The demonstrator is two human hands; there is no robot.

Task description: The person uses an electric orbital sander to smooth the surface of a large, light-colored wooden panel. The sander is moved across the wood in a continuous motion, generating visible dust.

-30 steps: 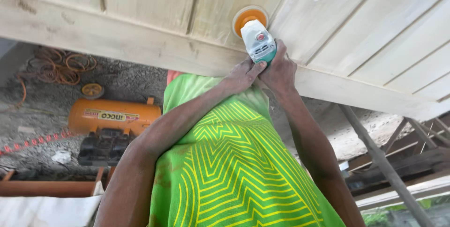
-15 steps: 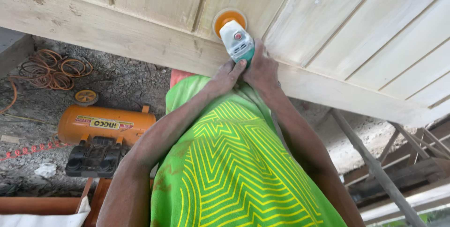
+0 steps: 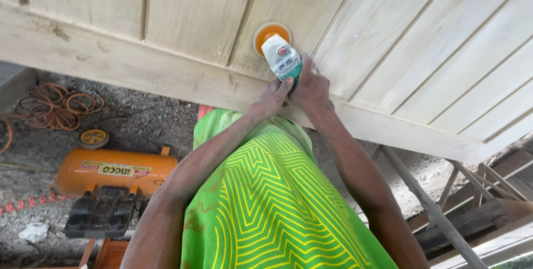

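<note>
The pale wooden panel (image 3: 183, 19) carries the sander (image 3: 280, 52), its orange disc flat on the boards. On the gravel floor (image 3: 139, 122) lie an orange compressor (image 3: 114, 172) and coiled hose (image 3: 58, 105).

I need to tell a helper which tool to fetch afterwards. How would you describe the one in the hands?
Find the pale wooden panel filling the top. Against it, both hands, left hand and right hand, grip a sander: white and teal body, with a round orange disc.
</note>
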